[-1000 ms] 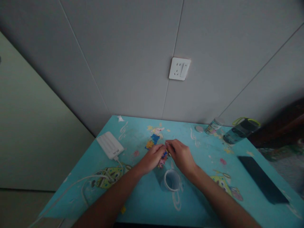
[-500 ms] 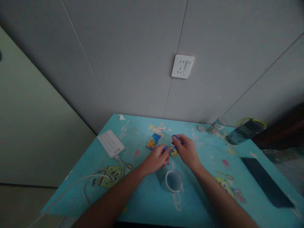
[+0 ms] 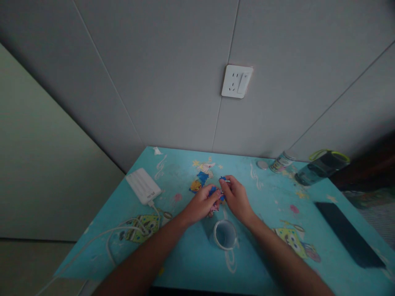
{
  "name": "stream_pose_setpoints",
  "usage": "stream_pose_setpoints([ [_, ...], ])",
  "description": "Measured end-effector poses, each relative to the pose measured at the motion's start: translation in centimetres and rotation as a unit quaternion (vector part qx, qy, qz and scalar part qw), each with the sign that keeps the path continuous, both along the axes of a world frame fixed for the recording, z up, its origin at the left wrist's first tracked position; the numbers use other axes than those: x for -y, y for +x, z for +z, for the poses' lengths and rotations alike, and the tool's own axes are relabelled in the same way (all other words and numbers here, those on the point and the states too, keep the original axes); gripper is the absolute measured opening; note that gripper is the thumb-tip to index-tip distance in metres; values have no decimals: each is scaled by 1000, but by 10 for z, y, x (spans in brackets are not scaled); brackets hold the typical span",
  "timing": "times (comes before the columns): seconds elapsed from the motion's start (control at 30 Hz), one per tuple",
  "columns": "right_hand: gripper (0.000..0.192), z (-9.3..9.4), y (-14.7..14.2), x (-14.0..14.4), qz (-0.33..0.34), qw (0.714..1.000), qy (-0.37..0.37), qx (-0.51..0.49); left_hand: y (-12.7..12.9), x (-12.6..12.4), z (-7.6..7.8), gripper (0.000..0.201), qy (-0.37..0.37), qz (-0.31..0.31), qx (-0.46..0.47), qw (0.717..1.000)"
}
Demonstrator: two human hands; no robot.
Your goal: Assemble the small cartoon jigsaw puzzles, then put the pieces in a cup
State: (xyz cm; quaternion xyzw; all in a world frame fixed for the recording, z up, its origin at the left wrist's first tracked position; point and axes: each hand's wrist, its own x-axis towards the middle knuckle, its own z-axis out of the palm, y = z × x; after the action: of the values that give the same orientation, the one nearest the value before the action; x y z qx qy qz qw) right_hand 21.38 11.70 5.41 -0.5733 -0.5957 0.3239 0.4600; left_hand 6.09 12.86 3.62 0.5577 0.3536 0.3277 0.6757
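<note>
My left hand (image 3: pixel 202 203) is closed on small blue and pink printed pieces (image 3: pixel 215 206) that look like jigsaw puzzle pieces. Pinched between the thumb and fingers of my right hand (image 3: pixel 236 195) is a similar blue piece (image 3: pixel 222 179). Both hands meet above the middle of the table, and the pieces touch or nearly touch; fingers hide most of them. Beyond my left hand lies a blue and yellow printed piece (image 3: pixel 195 186) on the tabletop. Just below the hands stands a clear plastic cup (image 3: pixel 225 235), its mouth facing up.
A white power bank (image 3: pixel 143 186) with a white cable lies at the left. Toward the back right are a round lid (image 3: pixel 262 165), a small can (image 3: pixel 282 162) and a dark water bottle (image 3: pixel 322 167). A black flat object (image 3: pixel 348 234) rests at the table's right edge.
My right hand has moved slightly left, bringing its piece against or close to those in my left hand. The yellow piece seen between the hands is now mostly covered.
</note>
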Motion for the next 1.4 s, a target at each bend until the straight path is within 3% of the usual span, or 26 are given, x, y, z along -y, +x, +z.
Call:
stream_pose_setpoints([
  [0.17, 35, 5, 0, -2, 1, 990, -48, -132, -2, 2, 8, 37, -13, -13, 21, 1000],
  [0.47, 41, -3, -1, -7, -15, 980, -74, -185, 1, 1, 4, 34, -83, 38, 64, 994],
  [0.63, 41, 11, 4, -1, 25, 975, -111, -192, 0, -3, 2, 34, -102, 70, 81, 989],
  [0.73, 41, 34, 13, 10, 65, 975, -147, -156, -2, -5, 1, 33, -101, 82, 84, 988],
  [0.87, 41, 73, 25, 33, 153, 974, -165, -25, -2, -4, 0, 31, -100, 73, 79, 989],
  [1.0, 35, 102, 29, 54, 240, 953, -170, 78, -1, -3, -2, 31, -93, 73, 79, 990],
  [1.17, 34, 107, 25, 64, 284, 926, -172, 180, 0, -3, -3, 32, -82, 71, 78, 991],
  [1.3, 43, 104, 25, 66, 293, 923, -151, 197, 0, -3, -4, 31, -75, 69, 76, 992],
  [1.4, 39, 107, 24, 68, 312, 921, -133, 191, 0, -3, -5, 31, -72, 62, 74, 993],
])
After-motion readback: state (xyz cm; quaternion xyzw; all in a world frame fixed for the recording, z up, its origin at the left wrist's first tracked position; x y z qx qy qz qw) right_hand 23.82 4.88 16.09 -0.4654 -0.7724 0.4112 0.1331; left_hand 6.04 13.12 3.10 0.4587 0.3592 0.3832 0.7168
